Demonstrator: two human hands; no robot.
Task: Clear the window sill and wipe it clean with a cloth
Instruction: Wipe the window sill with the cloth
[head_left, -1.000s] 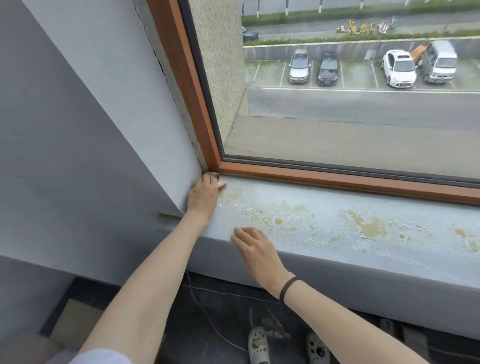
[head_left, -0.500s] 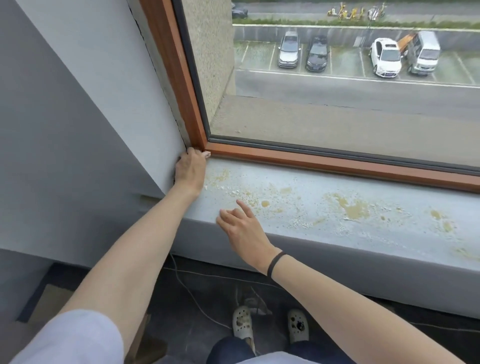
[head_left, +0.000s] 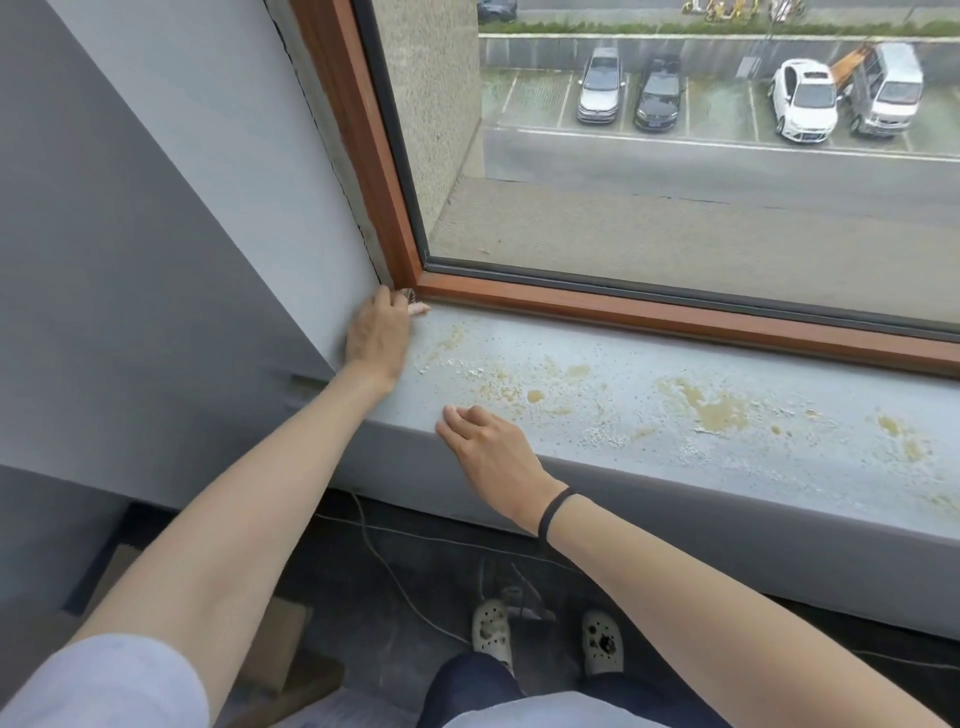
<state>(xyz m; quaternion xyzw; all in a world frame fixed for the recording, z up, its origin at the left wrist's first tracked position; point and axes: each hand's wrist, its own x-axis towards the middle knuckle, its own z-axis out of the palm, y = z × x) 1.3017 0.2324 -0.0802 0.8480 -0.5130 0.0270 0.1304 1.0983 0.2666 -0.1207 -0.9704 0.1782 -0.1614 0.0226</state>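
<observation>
The left hand (head_left: 378, 335) was pressed into the far left corner of the sill (head_left: 675, 415), where wall (head_left: 208, 208) and frame (head_left: 623, 309) met. Its fingers were curled together over a small dark, speckled thing (head_left: 409, 296), of which only an edge showed; whether this was the cloth or an object to be cleared could not be told. The reach was judged to have been made into the corner because that was where the thing lay, tucked against the frame.

The right hand (head_left: 488, 444) was laid at the sill's front edge, fingers loosely bent and slightly apart, with nothing held. It was judged to have been placed there for support while the body was leaned forward. A dark band (head_left: 555, 512) was worn at that wrist.

The sill was spread with yellowish stains (head_left: 719, 410) and pale crumbly flakes (head_left: 605, 434), thickest through the middle and right. No other loose object was seen on it, so clearing appeared nearly done, while wiping had evidently not been carried across the stained part.

Little stood in the way: the frame and wall boxed the corner in, so the thing would probably have to be drawn out toward the front. A cable (head_left: 395, 571) was trailed across the floor below, near the shoes (head_left: 491, 626), and could be caught underfoot.
</observation>
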